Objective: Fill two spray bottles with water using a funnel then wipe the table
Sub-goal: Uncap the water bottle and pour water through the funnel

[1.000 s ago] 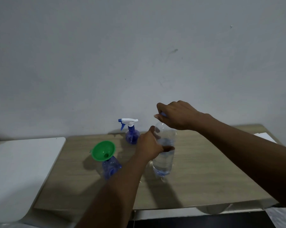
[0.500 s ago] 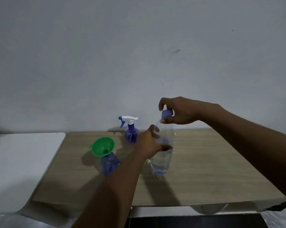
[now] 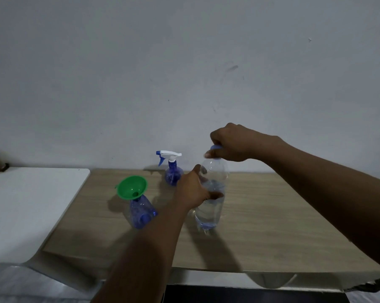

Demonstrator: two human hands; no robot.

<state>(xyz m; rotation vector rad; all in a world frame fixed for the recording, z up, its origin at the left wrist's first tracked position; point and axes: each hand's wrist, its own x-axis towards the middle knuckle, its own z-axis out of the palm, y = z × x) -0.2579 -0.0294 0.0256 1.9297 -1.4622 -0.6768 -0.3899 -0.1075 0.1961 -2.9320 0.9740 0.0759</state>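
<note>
Head view: we see the clear plastic water bottle [image 3: 210, 212] standing upright near the middle of the light wooden worktop [image 3: 283, 215], partly filled with water. The grip of our left hand [image 3: 190, 191] is wrapped round the bottle's middle, and the grip of our right hand [image 3: 233, 143] pinches the small blue cap [image 3: 214, 147] at the top of the neck. Just to the left, a round green plastic funnel [image 3: 132, 190] sits in the mouth of a translucent blue headless spray bottle [image 3: 141, 213]. Behind these, near the pale grey wall [image 3: 184, 62], a second blue spray bottle with a white trigger head [image 3: 173, 174] stands upright. A flat white board [image 3: 31, 204] adjoins the worktop's left edge
</note>
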